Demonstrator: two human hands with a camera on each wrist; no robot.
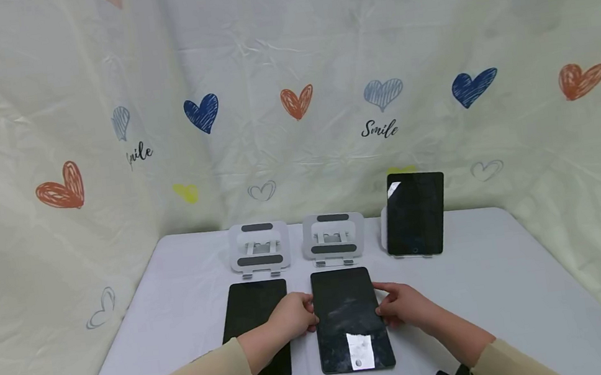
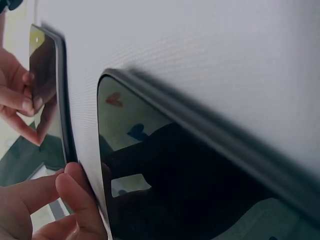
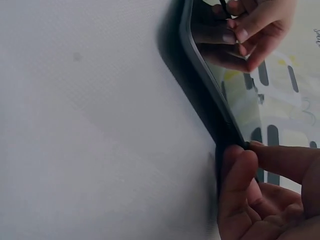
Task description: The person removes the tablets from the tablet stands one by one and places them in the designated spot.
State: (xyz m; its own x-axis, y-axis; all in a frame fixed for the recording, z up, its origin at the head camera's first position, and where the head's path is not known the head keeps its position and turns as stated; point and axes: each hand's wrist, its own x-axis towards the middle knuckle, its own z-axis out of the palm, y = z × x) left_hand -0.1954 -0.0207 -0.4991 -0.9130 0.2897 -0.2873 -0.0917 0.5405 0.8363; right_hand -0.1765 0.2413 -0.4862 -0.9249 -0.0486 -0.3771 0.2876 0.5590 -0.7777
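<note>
A black tablet lies screen up in front of me, a window-like white reflection near its lower edge. My left hand pinches its left side, and my right hand grips the opposite side with thumb and fingers. In the right wrist view, the tablet's edge stands over a dark shadow, with the right fingers around it. Beneath my left forearm lies a second black tablet, partly covered by that arm. In the left wrist view its glossy screen reflects my hand.
Behind the two tablets stand two white folding stands, the left one and the middle one, with grey pads. Farther right, a third tablet leans upright on another white stand. A heart-patterned curtain hangs behind the white table.
</note>
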